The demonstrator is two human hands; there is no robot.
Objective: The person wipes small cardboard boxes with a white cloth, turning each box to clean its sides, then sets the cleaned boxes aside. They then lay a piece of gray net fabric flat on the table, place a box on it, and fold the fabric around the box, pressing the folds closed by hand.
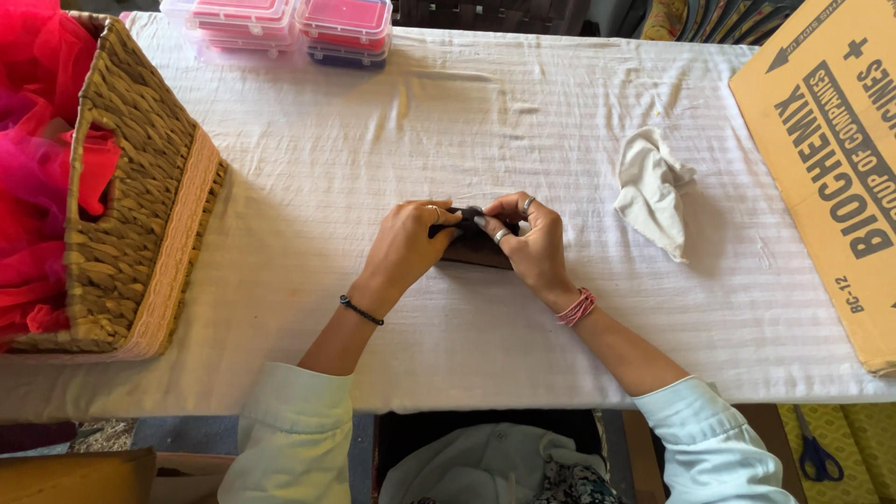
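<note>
Both my hands meet at the middle of a table covered with a white cloth (485,121). My left hand (408,245) and my right hand (529,241) pinch a small dark brown pouch-like item (473,248) that lies flat on the cloth. The fingers cover most of its top edge, so its exact shape is unclear. A dark bracelet is on my left wrist, a pink one on my right, and rings on the right fingers.
A woven basket (140,215) holding red and pink net fabric stands at the left. Stacked pink-lidded plastic boxes (299,28) sit at the far edge. A crumpled white cloth (653,191) lies right of my hands. A cardboard box (831,159) fills the right side. Blue-handled scissors (815,453) lie below the table.
</note>
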